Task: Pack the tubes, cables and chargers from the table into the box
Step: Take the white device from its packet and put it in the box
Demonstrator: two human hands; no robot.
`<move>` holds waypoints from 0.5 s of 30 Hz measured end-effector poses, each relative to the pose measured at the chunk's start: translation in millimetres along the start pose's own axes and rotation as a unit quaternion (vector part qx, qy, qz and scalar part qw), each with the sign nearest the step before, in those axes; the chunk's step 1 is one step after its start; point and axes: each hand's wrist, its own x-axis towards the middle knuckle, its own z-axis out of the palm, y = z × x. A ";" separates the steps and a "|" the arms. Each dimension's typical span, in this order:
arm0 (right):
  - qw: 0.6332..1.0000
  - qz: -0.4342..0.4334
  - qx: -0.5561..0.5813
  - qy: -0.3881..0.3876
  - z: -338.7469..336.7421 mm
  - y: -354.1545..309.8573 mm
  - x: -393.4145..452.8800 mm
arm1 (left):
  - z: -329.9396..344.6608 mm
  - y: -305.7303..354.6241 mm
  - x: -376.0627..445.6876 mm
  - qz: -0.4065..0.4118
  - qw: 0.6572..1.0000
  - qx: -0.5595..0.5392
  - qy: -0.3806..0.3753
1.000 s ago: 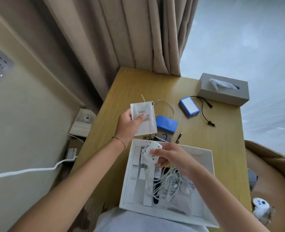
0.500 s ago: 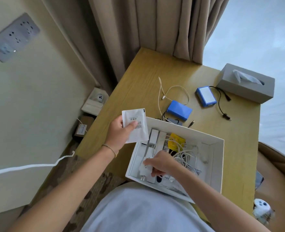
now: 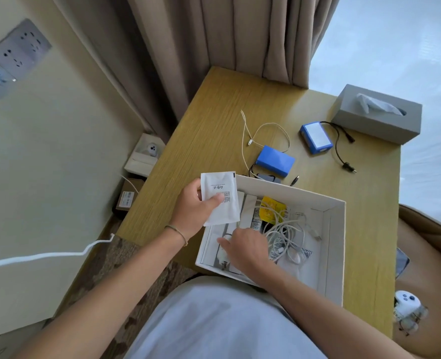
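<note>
My left hand (image 3: 194, 207) pinches a flat white sachet (image 3: 220, 196) over the far left corner of the white box (image 3: 337, 229). Inside the box, my right hand (image 3: 244, 251) grips a white charger (image 3: 223, 255) in the near left corner, its prongs pointing toward me. White tubes (image 3: 249, 211), a yellow packet (image 3: 271, 209) and a tangle of white cables (image 3: 288, 238) lie in the box. Beyond it on the table lie a blue pack (image 3: 275, 160), a thin white cable (image 3: 262, 132) and a second blue pack (image 3: 316, 134) with a black cable (image 3: 340, 150).
A grey tissue box (image 3: 377, 114) stands at the table's far right corner. Curtains hang behind the wooden table (image 3: 214, 130). A wall with sockets (image 3: 14, 55) is on the left, and a thick white cord (image 3: 45, 256) runs below it. A white controller (image 3: 406, 303) lies on the seat at right.
My right hand has carried the white charger from above the box down into its near left corner. My left hand keeps hold of the sachet.
</note>
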 end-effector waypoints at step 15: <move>0.955 0.127 0.254 0.088 -49.8 109.5 -42.1 | 81.9 -11.2 14.4 0.083 0.959 0.224 -0.154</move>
